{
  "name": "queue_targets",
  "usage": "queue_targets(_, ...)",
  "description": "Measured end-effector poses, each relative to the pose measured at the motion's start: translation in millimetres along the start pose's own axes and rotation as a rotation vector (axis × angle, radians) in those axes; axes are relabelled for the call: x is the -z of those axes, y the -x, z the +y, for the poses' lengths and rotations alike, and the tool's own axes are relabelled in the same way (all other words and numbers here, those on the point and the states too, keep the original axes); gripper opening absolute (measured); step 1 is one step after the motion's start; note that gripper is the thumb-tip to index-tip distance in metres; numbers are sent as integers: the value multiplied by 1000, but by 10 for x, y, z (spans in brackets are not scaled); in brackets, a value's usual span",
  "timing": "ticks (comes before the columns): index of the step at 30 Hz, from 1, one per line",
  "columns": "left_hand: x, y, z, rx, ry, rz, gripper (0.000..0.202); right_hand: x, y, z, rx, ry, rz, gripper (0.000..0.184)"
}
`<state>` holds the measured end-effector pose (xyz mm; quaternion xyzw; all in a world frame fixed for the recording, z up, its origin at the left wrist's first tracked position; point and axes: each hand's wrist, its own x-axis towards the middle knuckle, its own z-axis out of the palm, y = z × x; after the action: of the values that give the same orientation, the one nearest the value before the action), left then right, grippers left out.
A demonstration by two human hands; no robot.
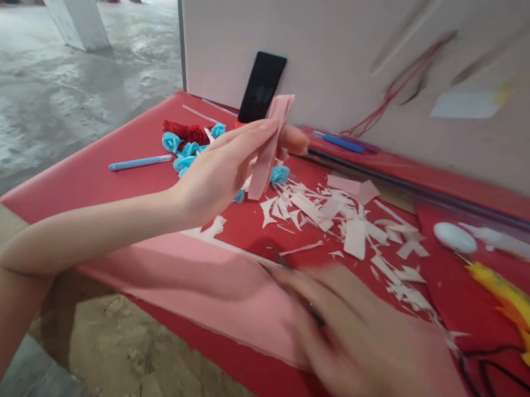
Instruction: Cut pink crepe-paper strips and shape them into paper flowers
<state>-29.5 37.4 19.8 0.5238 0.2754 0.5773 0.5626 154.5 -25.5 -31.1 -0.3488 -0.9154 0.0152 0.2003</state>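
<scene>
Left grip: left hand (221, 171) pinches pink strip (268, 152), above pink sheet (192, 277).
Right grip: right hand (371, 356), blurred, on pink sheet; cannot tell.

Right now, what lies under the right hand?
A large pink sheet lies under the right hand, on the red table. A thin dark tool shows at its fingers; blur and the hand hide the rest.

Bare forearms — left hand (216, 174), right hand (370, 359).

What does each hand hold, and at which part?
Left hand pinches the pink strip in its upper half. Right hand is blurred; its hold cannot be told.
</scene>
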Motion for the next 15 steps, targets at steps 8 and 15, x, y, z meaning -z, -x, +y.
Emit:
queue_targets(8,20,-18,80,2,-7,5,36,-626,-1186,165,433,-135,-381,22)
queue_targets(15,66,6,113,-36,-8,-28,33,-562,-1266,186,426,-140,-452,27)
